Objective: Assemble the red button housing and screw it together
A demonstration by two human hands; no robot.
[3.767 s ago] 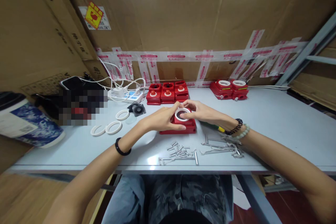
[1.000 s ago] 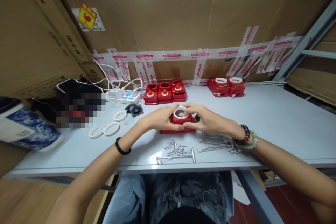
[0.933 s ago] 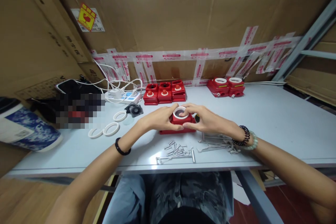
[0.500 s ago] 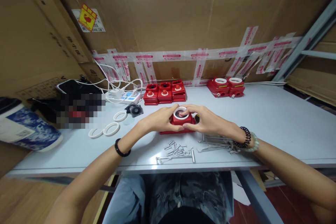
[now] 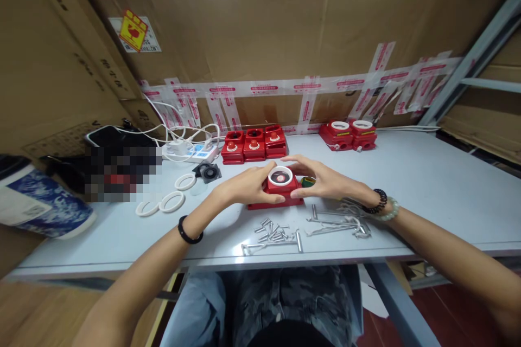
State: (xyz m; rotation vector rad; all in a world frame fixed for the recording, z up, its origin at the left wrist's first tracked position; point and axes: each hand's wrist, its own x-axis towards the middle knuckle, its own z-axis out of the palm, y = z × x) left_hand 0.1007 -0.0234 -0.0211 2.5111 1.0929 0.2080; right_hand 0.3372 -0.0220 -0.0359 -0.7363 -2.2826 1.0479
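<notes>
A red box-shaped housing (image 5: 277,199) sits on the table in front of me, with a white ring (image 5: 280,168) around a dark round window on top. My left hand (image 5: 250,184) grips its left side, thumb along the front. On the right side, my right hand (image 5: 319,178) is curved with thumb and fingers apart; its thumb tip is close to the front corner, and I cannot tell if it touches. A green and yellow object (image 5: 308,181) shows partly behind this hand. Loose screws (image 5: 274,232) and a T-shaped metal rod (image 5: 277,243) lie nearer me.
More metal rods (image 5: 337,224) lie at right. White rings (image 5: 171,202) and a black round part (image 5: 209,172) are at left. Red housings (image 5: 254,149) stand at the back, two more (image 5: 352,138) farther right. A power strip (image 5: 191,150) and a patterned cup (image 5: 44,198) are left.
My right hand has drawn back to the right from the housing's top, its finger off the round window, uncovering it. My left hand keeps its hold.
</notes>
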